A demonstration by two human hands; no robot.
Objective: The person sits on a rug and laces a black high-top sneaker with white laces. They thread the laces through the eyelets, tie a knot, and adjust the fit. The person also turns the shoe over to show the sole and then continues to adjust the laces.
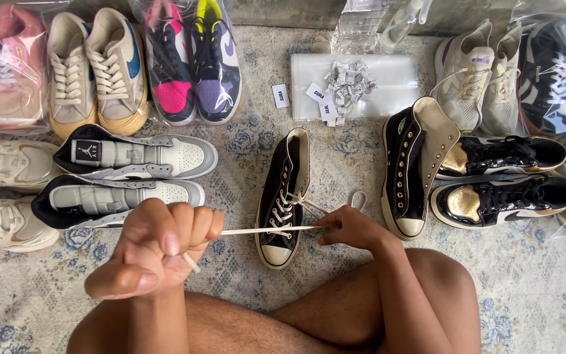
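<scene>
A black high-top canvas sneaker (282, 196) with a white toe cap stands on the rug in front of me, partly laced. My left hand (155, 246) is clenched around one end of its white shoelace (263, 230), pulling it taut to the left. My right hand (348, 227) pinches the lace just right of the shoe's toe area. A loop of lace (359, 198) lies past my right hand. The matching black high-top (413, 167), without laces, stands to the right with its tongue folded open.
Grey-and-white high-tops (126, 177) lie at left, black-and-gold sneakers (506, 183) at right. Bagged pairs of shoes line the back. A clear plastic bag (388, 85) with small paper tags (345, 88) lies behind the sneaker. My bare knees are at the bottom.
</scene>
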